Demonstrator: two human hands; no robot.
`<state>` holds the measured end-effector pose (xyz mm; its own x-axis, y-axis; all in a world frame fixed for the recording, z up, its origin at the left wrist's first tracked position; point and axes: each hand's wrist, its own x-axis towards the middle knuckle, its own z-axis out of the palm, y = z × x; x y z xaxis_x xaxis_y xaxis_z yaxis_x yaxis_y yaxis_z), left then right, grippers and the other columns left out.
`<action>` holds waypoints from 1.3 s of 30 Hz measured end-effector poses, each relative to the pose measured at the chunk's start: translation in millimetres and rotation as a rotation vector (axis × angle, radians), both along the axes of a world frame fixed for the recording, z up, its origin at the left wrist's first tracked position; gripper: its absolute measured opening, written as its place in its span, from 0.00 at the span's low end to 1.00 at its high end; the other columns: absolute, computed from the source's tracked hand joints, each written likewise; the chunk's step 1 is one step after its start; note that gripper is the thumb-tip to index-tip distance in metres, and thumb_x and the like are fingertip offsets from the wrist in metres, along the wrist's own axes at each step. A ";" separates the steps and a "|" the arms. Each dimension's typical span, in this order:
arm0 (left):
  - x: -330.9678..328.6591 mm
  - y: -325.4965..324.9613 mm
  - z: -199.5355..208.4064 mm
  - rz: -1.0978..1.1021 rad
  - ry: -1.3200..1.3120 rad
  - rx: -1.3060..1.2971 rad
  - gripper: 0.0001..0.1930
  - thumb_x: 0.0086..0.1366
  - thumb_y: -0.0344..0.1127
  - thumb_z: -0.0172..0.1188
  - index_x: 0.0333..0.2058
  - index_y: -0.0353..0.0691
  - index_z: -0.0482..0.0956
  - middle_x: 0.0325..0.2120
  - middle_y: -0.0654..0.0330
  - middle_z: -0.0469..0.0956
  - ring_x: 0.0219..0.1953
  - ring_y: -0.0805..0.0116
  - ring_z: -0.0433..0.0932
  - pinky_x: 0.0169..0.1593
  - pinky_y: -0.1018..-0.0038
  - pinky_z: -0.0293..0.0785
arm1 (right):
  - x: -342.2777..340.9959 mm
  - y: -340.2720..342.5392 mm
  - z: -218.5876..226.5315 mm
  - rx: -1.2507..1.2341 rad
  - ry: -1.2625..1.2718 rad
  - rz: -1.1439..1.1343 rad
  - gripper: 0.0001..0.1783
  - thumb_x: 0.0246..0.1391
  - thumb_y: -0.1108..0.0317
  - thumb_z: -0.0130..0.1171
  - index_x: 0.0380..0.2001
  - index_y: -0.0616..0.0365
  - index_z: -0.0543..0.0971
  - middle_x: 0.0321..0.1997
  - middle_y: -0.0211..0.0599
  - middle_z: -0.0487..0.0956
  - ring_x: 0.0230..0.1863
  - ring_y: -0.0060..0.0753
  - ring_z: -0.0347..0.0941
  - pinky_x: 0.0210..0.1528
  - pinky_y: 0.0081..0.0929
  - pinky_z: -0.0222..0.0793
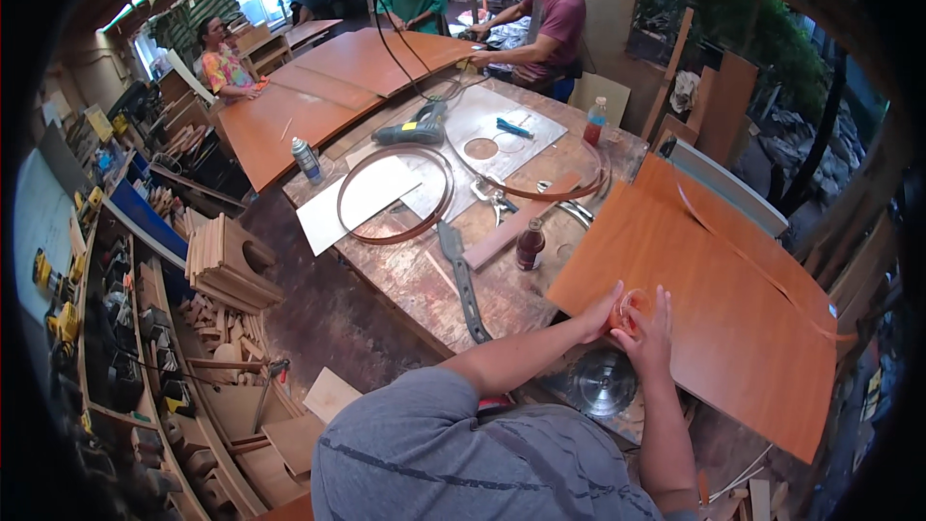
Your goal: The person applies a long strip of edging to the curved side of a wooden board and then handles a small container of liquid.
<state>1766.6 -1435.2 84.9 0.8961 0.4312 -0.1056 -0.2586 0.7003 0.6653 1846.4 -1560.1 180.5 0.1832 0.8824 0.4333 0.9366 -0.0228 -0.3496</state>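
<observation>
Just over the near left edge of an orange-brown wood panel (733,328), my two hands meet around a small, round, orange see-through thing (632,311). Whether it is a cup or a roll is unclear. My left hand (602,315) closes on its left side, partly covering it. On the other side, my right hand (653,336) presses against it, thumb bent inward and fingers pointing up. Below my wrists lies a round metal saw blade (604,383). A dark brown bottle (530,246) stands beyond my left hand.
Coiled brown strips (449,198), a power tool (410,127), a spray can (306,161) and blue-handled pliers (514,127) lie about the workbench (415,280). Three people are around another large panel (309,96) at the back. Tool shelves (145,328) line the left.
</observation>
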 end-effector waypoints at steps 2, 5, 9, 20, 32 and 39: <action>-0.6 -1.1 1.5 0.002 -0.022 0.011 0.35 0.67 0.66 0.30 0.54 0.43 0.68 0.46 0.58 0.73 0.48 0.66 0.73 0.51 0.67 0.72 | -0.9 0.3 1.6 -0.013 -0.003 0.003 0.28 0.30 0.59 0.74 0.41 0.50 0.80 0.69 0.53 0.52 0.69 0.59 0.47 0.65 0.47 0.52; -3.8 -3.0 3.0 0.017 -0.028 0.036 0.35 0.67 0.66 0.30 0.54 0.42 0.67 0.47 0.58 0.72 0.48 0.66 0.73 0.51 0.68 0.72 | -1.9 1.7 1.2 -0.026 -0.019 0.002 0.27 0.31 0.58 0.73 0.41 0.50 0.81 0.69 0.52 0.52 0.69 0.58 0.46 0.65 0.46 0.52; -5.7 -5.7 -0.3 0.028 -0.033 0.022 0.35 0.67 0.66 0.29 0.54 0.42 0.67 0.47 0.58 0.72 0.49 0.66 0.73 0.51 0.68 0.72 | -5.3 1.1 1.1 -0.030 -0.042 0.016 0.27 0.32 0.57 0.73 0.40 0.51 0.81 0.69 0.52 0.52 0.70 0.57 0.45 0.65 0.46 0.52; -0.4 -1.4 0.9 0.032 0.056 -0.016 0.38 0.62 0.73 0.30 0.51 0.48 0.70 0.36 0.60 0.77 0.35 0.68 0.77 0.38 0.70 0.76 | 5.1 9.9 -7.0 -0.001 -0.066 0.040 0.27 0.37 0.50 0.71 0.40 0.51 0.79 0.69 0.54 0.52 0.69 0.61 0.46 0.66 0.48 0.51; -6.7 -12.0 22.4 0.000 0.014 -0.033 0.43 0.63 0.71 0.24 0.57 0.40 0.64 0.55 0.51 0.67 0.59 0.58 0.67 0.62 0.62 0.64 | 11.0 -4.3 -1.6 0.021 0.098 0.055 0.35 0.31 0.52 0.75 0.45 0.53 0.76 0.69 0.52 0.52 0.70 0.58 0.45 0.66 0.46 0.51; -8.7 -14.3 18.0 0.012 0.010 0.031 0.45 0.61 0.74 0.24 0.58 0.39 0.63 0.56 0.51 0.67 0.59 0.57 0.66 0.61 0.60 0.63 | 17.2 -2.5 -18.2 0.003 0.051 0.085 0.36 0.30 0.50 0.75 0.45 0.52 0.76 0.69 0.50 0.52 0.70 0.58 0.44 0.66 0.48 0.51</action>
